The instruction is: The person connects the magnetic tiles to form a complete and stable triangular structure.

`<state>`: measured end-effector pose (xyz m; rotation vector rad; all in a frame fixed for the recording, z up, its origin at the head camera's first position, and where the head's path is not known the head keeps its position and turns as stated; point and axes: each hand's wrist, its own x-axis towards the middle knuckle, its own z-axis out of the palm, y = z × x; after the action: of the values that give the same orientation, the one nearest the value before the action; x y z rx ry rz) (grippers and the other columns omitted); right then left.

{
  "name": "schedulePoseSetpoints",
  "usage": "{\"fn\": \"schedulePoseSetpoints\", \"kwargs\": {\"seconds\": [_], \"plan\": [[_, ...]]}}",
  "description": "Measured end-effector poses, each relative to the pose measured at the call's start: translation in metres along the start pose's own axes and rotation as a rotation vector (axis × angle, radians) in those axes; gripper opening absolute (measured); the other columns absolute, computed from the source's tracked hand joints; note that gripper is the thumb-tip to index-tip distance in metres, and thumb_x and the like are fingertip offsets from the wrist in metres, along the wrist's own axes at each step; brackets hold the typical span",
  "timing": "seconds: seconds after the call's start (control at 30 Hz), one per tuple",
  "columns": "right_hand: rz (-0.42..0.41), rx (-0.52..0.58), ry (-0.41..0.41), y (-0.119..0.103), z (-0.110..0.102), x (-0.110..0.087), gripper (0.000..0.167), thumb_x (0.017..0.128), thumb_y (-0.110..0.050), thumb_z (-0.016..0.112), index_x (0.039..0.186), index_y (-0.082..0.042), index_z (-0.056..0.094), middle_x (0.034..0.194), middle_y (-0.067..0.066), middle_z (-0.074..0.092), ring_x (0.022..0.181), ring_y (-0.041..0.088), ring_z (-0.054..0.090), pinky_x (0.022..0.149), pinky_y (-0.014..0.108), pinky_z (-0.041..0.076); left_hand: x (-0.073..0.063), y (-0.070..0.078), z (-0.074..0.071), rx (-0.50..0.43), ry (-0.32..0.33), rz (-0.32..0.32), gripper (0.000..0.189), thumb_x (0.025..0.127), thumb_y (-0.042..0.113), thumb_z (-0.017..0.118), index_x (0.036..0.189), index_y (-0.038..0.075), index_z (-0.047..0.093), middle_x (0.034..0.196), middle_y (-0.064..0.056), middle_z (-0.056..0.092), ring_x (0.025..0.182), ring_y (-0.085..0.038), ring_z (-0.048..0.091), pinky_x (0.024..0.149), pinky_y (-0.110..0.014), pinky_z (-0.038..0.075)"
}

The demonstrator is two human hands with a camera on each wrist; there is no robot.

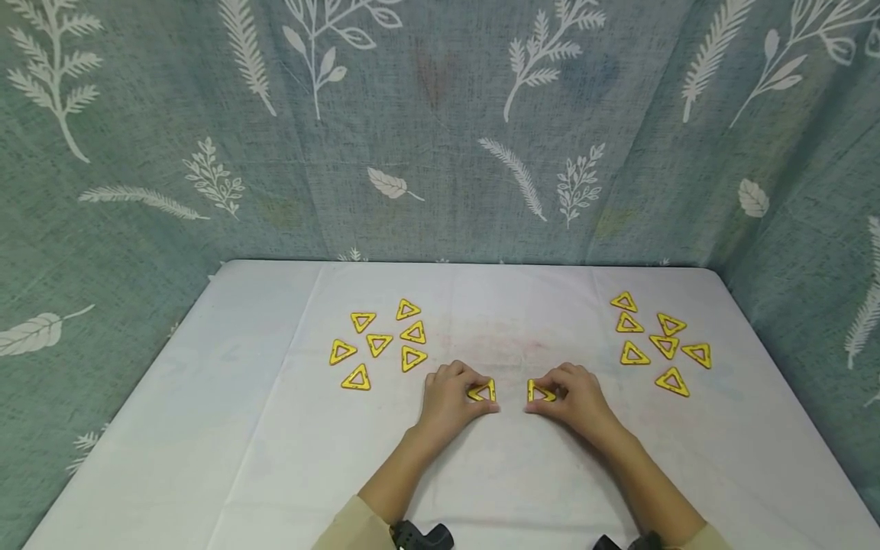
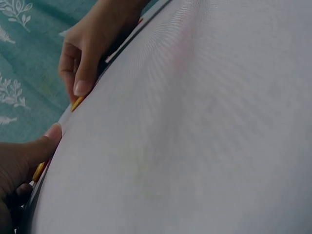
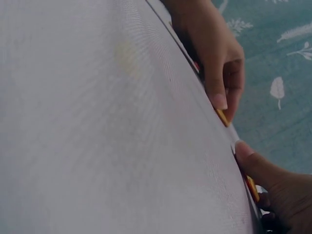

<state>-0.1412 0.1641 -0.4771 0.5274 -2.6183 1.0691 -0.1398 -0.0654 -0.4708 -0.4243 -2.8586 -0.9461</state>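
Pinched thumb-to-finger in left hand (image 1: 449, 397), gap one edge wide: yellow triangle (image 1: 492, 391), apex to 9 o'clock. Pinched likewise in right hand (image 1: 574, 397): matching triangle (image 1: 532, 391), apex to 3 o'clock. Held by corners, apparently to leave straight edges facing, apart. Beyond hands, toward 10 and 2 o'clock on tabletop (image 1: 516, 466): loose triangles (image 1: 356, 386), probably split for reach.
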Motion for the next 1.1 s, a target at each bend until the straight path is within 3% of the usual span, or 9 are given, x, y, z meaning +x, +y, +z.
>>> {"fn": "schedulePoseSetpoints", "kwargs": {"seconds": [0.33, 0.73, 0.9, 1.1], "plan": [[-0.001, -0.032, -0.039, -0.008, 0.008, 0.007, 0.036, 0.058, -0.033, 0.088, 0.085, -0.015, 0.074, 0.077, -0.007, 0.061, 0.070, 0.007, 0.047, 0.068, 0.028, 0.035, 0.008, 0.003, 0.007, -0.016, -0.012, 0.042, 0.043, 0.066, 0.044, 0.081, 0.101, 0.020, 0.073, 0.091, 0.008, 0.058, 0.086, -0.012, 0.048, 0.078, -0.032, 0.031], [-0.023, -0.085, -0.021, -0.011, 0.013, 0.005, 0.036, 0.058, -0.035, 0.087, 0.085, -0.015, 0.074, 0.079, -0.007, 0.061, 0.071, 0.008, 0.047, 0.067, 0.029, 0.031, 0.017, 0.002, 0.012, 0.001, -0.045, 0.047, 0.042, 0.061, 0.049, 0.083, 0.094, 0.025, 0.074, 0.080, 0.012, 0.055, 0.077, -0.008, 0.043, 0.073, -0.028, 0.027], [-0.088, -0.084, -0.001, -0.008, 0.014, 0.004, 0.036, 0.059, -0.035, 0.087, 0.086, -0.016, 0.075, 0.080, -0.007, 0.060, 0.071, 0.008, 0.047, 0.066, 0.028, 0.031, 0.018, 0.002, 0.012, 0.008, -0.027, 0.073, 0.041, 0.061, 0.049, 0.083, 0.093, 0.025, 0.075, 0.078, 0.012, 0.054, 0.075, -0.007, 0.043, 0.072, -0.027, 0.027], [-0.184, 0.002, -0.006, -0.002, 0.013, 0.001, 0.037, 0.060, -0.028, 0.086, 0.092, -0.013, 0.075, 0.083, -0.007, 0.060, 0.074, 0.006, 0.047, 0.067, 0.026, 0.029, 0.016, 0.000, 0.011, 0.023, -0.029, 0.099, 0.044, 0.060, 0.050, 0.082, 0.095, 0.026, 0.075, 0.078, 0.013, 0.052, 0.073, -0.006, 0.041, 0.071, -0.027, 0.027]]}}
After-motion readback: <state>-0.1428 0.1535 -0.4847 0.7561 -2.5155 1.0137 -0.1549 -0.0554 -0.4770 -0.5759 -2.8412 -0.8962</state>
